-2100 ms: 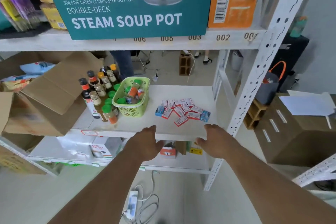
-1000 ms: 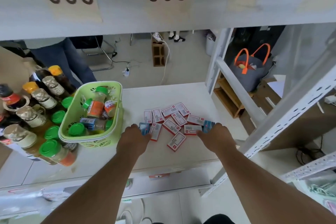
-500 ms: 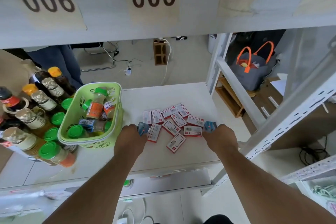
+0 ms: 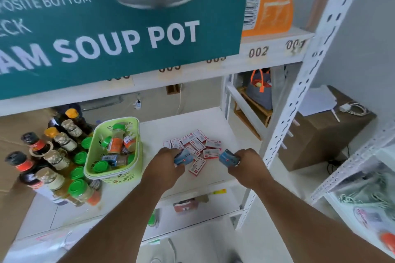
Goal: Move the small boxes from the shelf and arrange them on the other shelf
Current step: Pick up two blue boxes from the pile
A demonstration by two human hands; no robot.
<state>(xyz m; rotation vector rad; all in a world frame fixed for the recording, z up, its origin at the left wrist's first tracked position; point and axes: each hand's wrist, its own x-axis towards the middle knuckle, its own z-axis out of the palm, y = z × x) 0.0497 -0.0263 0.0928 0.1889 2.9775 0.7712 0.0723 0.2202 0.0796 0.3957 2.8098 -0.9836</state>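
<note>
Gripping one blue box each, left hand [image 4: 164,166] and right hand [image 4: 245,164] flank red-white boxes [image 4: 197,145].

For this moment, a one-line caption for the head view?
Left hand and right hand each grip a blue small box above red-and-white boxes.

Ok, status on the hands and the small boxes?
Left hand and right hand each shut on a blue box. Red-and-white boxes still scattered on shelf. Nothing blocking.
</note>
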